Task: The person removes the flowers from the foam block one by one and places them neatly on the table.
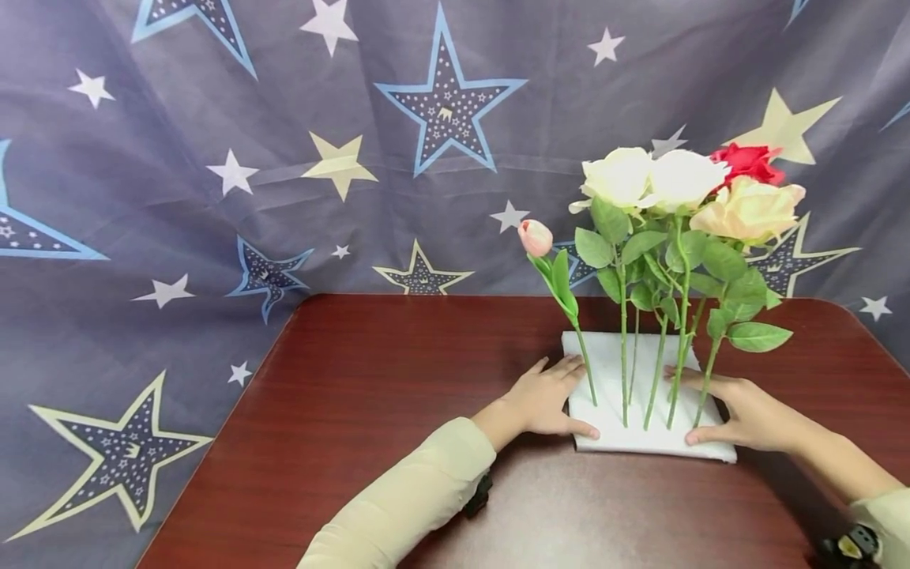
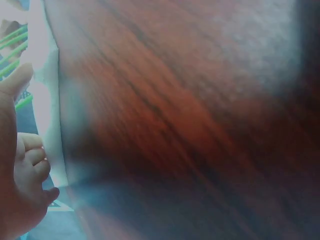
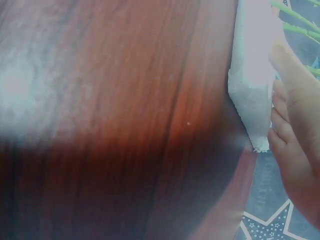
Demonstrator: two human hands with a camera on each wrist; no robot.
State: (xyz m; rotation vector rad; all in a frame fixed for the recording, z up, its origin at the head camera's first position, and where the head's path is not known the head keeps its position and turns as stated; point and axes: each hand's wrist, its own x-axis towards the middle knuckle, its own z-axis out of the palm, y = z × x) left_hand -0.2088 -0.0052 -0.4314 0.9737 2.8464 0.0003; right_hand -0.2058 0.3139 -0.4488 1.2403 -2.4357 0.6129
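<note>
A white foam board lies on the table with several artificial flowers standing in it. A pink tulip leans left at its left side. Two white roses, a red rose and a cream rose rise above green leaves. My left hand rests at the board's left edge, fingers spread and thumb on its front corner. At the right edge my right hand touches the board, its thumb on top near the front and its fingers reaching behind the stems. Both wrist views show a thumb on the foam.
The dark red wooden table has rounded back corners. Behind it hangs a grey-blue cloth printed with stars. The blooms stand tall between the hands and the cloth, and the leaves spread over the right hand's side.
</note>
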